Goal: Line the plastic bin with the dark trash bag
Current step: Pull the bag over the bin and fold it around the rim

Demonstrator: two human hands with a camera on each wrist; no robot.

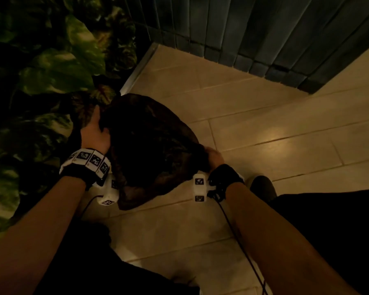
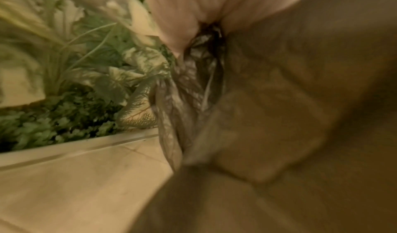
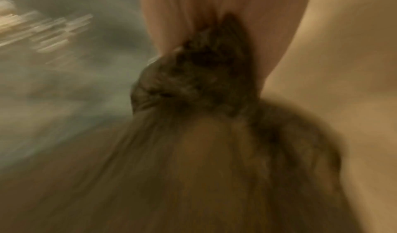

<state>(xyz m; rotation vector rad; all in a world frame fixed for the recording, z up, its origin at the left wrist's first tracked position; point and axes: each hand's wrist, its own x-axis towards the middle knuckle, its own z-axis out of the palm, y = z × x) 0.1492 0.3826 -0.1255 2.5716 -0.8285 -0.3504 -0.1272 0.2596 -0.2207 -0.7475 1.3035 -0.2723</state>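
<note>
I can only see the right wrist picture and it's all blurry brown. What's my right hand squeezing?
Observer: The right hand grips a bunched edge of the dark bag, which is spread over something round on the tile floor.
Child: Where's the other hand?
Observer: The left hand holds the bag's opposite side, next to leafy plants.
Child: Can you see the bin?
Observer: Not clearly from the head view; the left wrist view shows a brownish wall under the thin plastic, likely the bin.
</note>
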